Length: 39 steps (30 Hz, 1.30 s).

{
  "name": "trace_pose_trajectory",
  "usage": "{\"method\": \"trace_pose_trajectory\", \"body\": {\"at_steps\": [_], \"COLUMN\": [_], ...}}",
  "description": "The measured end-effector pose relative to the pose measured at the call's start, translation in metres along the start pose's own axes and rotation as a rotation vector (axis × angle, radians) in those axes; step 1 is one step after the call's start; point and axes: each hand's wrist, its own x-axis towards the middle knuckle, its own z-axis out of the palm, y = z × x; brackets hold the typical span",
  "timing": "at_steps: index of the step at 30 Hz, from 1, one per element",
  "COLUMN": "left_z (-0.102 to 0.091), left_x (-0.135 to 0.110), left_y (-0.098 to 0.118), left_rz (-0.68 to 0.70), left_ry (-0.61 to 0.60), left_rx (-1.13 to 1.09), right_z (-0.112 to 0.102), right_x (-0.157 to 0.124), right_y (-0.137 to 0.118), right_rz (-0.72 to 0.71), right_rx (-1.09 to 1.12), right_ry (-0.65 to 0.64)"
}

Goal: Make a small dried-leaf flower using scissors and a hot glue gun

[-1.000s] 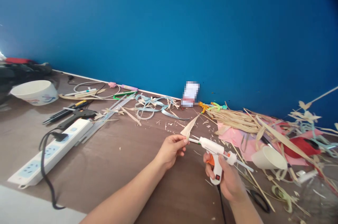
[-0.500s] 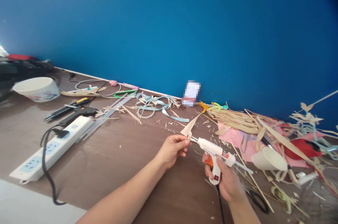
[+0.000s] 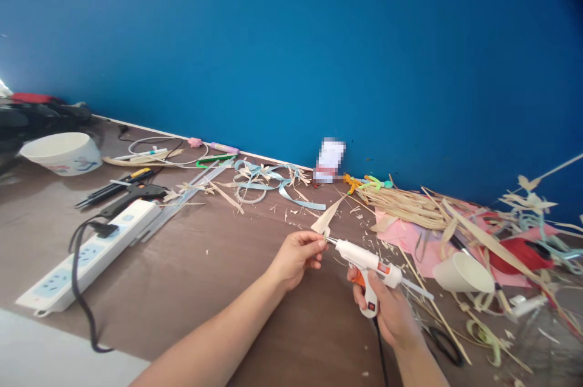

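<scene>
Glue gun (image 3: 364,255) nudged left, nozzle (image 3: 332,240) now by dry leaf (image 3: 330,215); left fingers (image 3: 315,248) pinch leaf, right fingers (image 3: 358,296) wrap handle (image 3: 372,296).

1. A craft workspace; home or workshop, I cannot tell.
2. Tools show it: glue gun (image 3: 357,253), clear sticks (image 3: 182,203), power strip (image 3: 91,255).
3. Ribbon (image 3: 303,203) and dried leaves (image 3: 403,208) litter the table (image 3: 204,290) by a blue wall (image 3: 273,59).

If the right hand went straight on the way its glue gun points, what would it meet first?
Likely the pale leaf piece pinched in the left hand: the white glue gun in the right hand points its tip toward that piece's base. Depth is unclear, so the left hand might come first.
</scene>
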Motion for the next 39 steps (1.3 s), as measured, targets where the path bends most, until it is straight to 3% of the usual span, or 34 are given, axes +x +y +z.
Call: {"method": "trace_pose_trajectory", "body": {"at_steps": [9,17,21,24,29,39], "left_z": [0.0,0.0,-0.001,-0.001,0.0,0.001], "left_x": [0.0,0.001,0.002,0.002,0.0,0.001], "left_y": [0.002,0.0,-0.001,0.0,0.001,-0.001], "left_rz": [-0.011,0.008,0.02,0.015,0.047,0.162], "left_ry": [0.027,0.038,0.046,0.04,0.061,0.098], "left_rx": [-0.003,0.04,0.058,0.06,0.078,0.217], "right_z": [-0.007,-0.005,-0.002,0.001,0.006,0.005], "right_x": [0.0,-0.002,-0.004,-0.006,-0.007,-0.007], "right_y": [0.007,0.003,-0.01,-0.018,-0.019,-0.021], "right_rz": [-0.016,-0.08,-0.165,-0.292,-0.486,-0.531], "right_rx": [-0.07,-0.274,-0.492,-0.69,-0.941,-0.986], "right_ry": [0.026,0.085,0.048,-0.013,-0.007,0.017]}}
